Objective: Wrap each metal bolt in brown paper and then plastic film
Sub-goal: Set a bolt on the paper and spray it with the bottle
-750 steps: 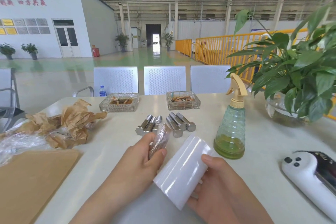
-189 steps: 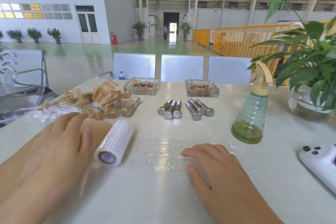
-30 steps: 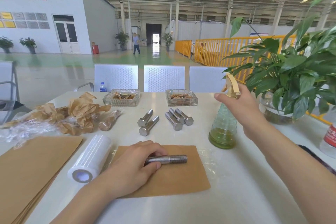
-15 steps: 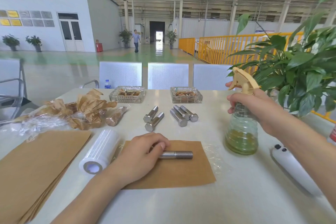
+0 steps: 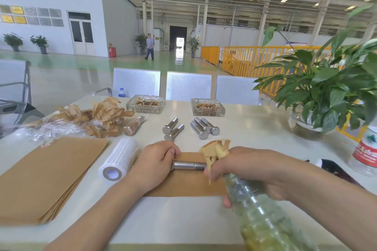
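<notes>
Bolt pinned on the paper, sprayer tipped at it.

My left hand (image 5: 155, 166) grips the head end of the metal bolt (image 5: 188, 165), which lies on the brown paper sheet (image 5: 183, 184). My right hand (image 5: 246, 169) is wrapped around the spray bottle (image 5: 263, 216), nozzle just beside the threads. The film roll (image 5: 118, 162) lies just left of my left hand.
</notes>
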{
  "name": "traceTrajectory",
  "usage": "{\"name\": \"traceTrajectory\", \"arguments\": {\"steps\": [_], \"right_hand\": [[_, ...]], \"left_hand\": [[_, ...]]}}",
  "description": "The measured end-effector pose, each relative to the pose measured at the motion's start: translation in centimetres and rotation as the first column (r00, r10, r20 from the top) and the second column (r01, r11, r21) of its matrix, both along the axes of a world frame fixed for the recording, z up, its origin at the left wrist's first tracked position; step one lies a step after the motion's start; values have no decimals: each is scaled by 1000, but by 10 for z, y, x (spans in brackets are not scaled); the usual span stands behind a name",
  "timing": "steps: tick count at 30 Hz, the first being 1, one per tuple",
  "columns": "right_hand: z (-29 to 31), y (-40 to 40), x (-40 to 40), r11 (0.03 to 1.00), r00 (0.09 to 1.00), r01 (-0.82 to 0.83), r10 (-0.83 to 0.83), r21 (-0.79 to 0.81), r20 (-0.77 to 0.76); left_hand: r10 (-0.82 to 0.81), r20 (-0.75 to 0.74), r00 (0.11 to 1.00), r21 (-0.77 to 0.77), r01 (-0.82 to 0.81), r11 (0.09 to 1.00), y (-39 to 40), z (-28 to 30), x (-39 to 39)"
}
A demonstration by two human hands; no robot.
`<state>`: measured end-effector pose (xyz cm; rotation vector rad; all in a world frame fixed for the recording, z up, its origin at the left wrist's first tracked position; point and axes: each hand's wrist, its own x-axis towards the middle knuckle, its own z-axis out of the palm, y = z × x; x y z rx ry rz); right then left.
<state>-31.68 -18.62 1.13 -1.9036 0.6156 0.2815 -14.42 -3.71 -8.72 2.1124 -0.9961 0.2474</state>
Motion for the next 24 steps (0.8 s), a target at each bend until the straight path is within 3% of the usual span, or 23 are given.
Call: {"name": "traceTrajectory", "arguments": {"steps": [21, 24], "right_hand": [[-12, -22, -10, 994, 995, 96, -96, -61, -5], [5, -42, -13, 987, 989, 115, -104, -114, 105]], "left_hand": [[0, 2, 1000, 34, 0, 999, 2, -1, 0], [7, 12, 1000, 30, -7, 1000, 1, 0, 0]]}}
